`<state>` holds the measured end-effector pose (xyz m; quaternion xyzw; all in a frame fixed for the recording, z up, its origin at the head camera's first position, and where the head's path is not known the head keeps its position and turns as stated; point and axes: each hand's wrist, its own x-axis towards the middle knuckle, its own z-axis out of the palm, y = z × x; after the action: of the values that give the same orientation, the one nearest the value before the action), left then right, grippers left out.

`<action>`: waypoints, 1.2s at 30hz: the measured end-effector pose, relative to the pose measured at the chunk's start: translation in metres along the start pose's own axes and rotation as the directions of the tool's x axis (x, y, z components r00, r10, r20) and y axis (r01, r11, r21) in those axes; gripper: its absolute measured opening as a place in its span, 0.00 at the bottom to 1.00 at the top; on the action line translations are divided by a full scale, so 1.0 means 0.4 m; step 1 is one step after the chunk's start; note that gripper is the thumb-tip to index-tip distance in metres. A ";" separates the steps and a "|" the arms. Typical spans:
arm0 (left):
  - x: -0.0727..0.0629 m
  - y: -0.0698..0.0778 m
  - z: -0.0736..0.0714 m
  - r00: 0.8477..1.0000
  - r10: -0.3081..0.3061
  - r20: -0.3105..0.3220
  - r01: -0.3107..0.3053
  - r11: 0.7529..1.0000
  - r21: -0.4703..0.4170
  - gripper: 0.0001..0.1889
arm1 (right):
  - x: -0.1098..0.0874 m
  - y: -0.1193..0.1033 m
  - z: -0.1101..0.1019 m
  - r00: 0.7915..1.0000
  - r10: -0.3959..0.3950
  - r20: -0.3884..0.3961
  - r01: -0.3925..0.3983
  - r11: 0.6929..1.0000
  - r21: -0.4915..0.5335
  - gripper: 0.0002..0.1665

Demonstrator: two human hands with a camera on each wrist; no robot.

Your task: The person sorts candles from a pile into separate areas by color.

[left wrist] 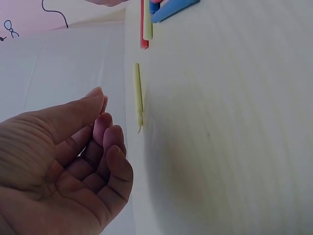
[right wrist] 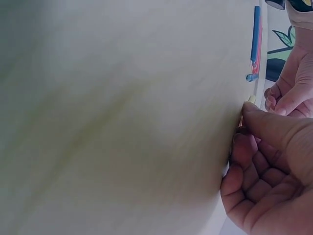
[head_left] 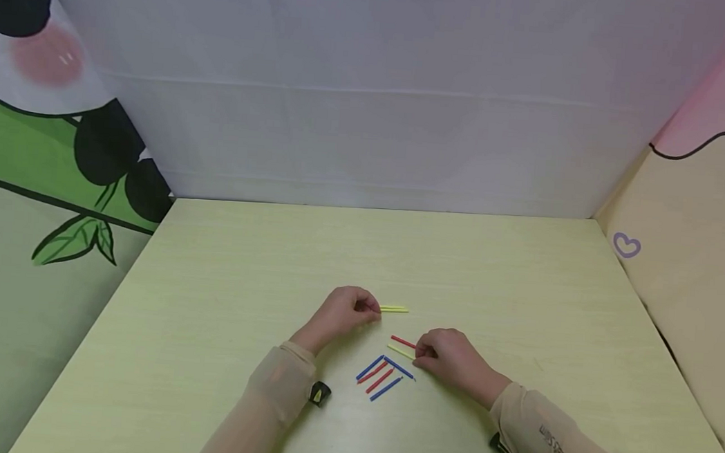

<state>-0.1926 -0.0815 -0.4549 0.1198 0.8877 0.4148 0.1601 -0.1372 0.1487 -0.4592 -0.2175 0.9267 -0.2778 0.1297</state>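
My left hand [head_left: 348,309], fingers loosely curled, is beside two thin yellow candles [head_left: 396,309] on the table. The left wrist view shows a gap between those fingertips and a yellow candle [left wrist: 138,93] with its wick towards me. My right hand [head_left: 454,357] pinches the end of another yellow candle [head_left: 401,352] at table level; its tip [right wrist: 252,99] shows past the thumb. A red candle [head_left: 402,341] lies alongside, its near end hidden by the right fingers. Left of that hand lie blue candles [head_left: 386,389] and red candles [head_left: 380,381], with one blue candle [head_left: 400,369] slanting across their upper ends.
The pale wood-grain table [head_left: 210,279] meets a white backdrop [head_left: 374,144] at the rear. Printed panels stand along both sides, one with a green leaf [head_left: 69,240] and one with a purple heart [head_left: 626,245]. Dark wrist devices [head_left: 320,394] show at both sleeves.
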 end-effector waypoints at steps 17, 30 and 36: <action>0.005 0.009 0.011 1.000 0.020 0.006 -0.019 1.000 -0.020 0.02 | 0.014 0.025 -0.012 0.999 -0.036 -0.023 0.036 0.999 -0.002 0.08; 0.023 0.001 0.025 1.000 0.031 -0.007 -0.031 0.999 -0.018 0.03 | 0.028 0.034 -0.017 1.000 -0.015 -0.027 0.014 1.000 -0.019 0.09; 0.028 0.004 0.027 1.000 0.030 -0.009 -0.030 0.999 -0.015 0.02 | 0.037 0.041 -0.022 0.999 -0.027 -0.024 0.026 0.999 -0.023 0.09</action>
<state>-0.1987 -0.0691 -0.4625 0.1301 0.8833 0.4243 0.1510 -0.1586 0.1581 -0.4633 -0.2277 0.9283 -0.2718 0.1121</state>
